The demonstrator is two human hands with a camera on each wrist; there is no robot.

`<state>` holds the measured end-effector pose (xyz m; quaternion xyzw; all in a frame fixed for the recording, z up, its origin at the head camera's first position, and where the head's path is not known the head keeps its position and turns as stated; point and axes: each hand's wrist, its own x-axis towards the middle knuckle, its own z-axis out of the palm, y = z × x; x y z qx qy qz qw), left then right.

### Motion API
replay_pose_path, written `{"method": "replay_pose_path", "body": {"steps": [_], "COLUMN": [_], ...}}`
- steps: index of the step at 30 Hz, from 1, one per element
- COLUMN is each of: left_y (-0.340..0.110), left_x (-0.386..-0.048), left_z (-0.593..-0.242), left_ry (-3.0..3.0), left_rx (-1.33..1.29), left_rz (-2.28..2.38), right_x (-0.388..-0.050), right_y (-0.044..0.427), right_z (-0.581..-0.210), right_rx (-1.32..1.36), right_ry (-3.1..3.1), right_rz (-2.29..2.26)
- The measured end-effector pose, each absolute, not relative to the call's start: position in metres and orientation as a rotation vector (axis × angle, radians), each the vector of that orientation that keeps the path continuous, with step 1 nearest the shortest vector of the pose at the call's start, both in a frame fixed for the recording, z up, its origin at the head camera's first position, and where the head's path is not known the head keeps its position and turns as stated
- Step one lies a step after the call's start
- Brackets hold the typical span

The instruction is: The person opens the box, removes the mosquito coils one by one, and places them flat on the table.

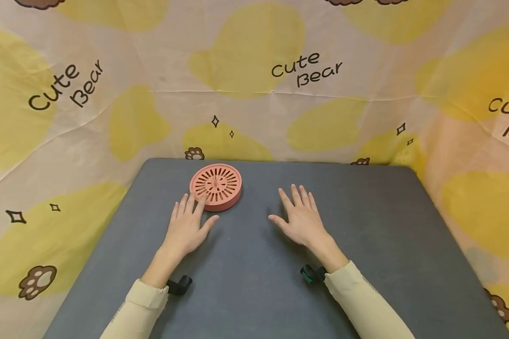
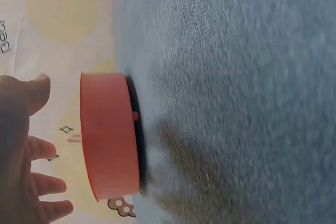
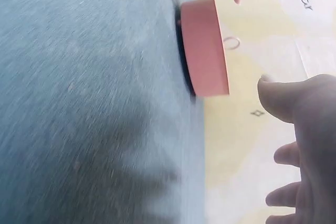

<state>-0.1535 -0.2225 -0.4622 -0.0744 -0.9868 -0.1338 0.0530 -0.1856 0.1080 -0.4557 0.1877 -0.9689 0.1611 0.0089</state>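
Pink case (image 1: pixel 216 187), round, slotted top up, sits flat on the grey desk (image 1: pixel 254 282), nr the far edge & left of ctr. L to R: L hand (image 1: pixel 185 230) hovers w/ its back up, fingers straight, thumb apart, holding nothing; its tips overlap the case's near-left rim in the head view. Next is the case, just past those tips. Then R hand (image 1: pixel 303 223), also straight-fingered, thumb apart, nothing in it, above the desk & well apart from the case.

Risks, my guess: L fingers are so close that a low sweep could shove the case twd the far edge, maybe off it. The round wall looks smooth, so a one-handed hold might slip, esp. w/ R hand that far off. A fingertip could also snag the small ring (image 3: pixel 239 41) on top & tip the case.

Views: head alone makes L tips look on the rim; L wrist view shows backdrop (image 2: pixel 63 103) betw. visible fingers & case, so prob. no contact. Wrist views give the tall side wall, the upright ring & a small nub (image 2: pixel 135 116) low down; head view gives the slot pattern instead.
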Motion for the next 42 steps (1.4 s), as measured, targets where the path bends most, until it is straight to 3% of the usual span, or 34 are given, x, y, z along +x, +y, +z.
{"method": "replay_pose_path", "body": {"steps": [42], "left_y": [-0.252], "left_x": [-0.223], "left_z": [-0.470], "left_ry": [-2.827], "left_rx": [-0.057], "left_rz": [-0.964], "right_x": [-0.259], "right_y": [0.011], "right_z": [-0.451], "right_rx": [0.629], "right_ry": [-2.840], "right_rz": [1.187]}}
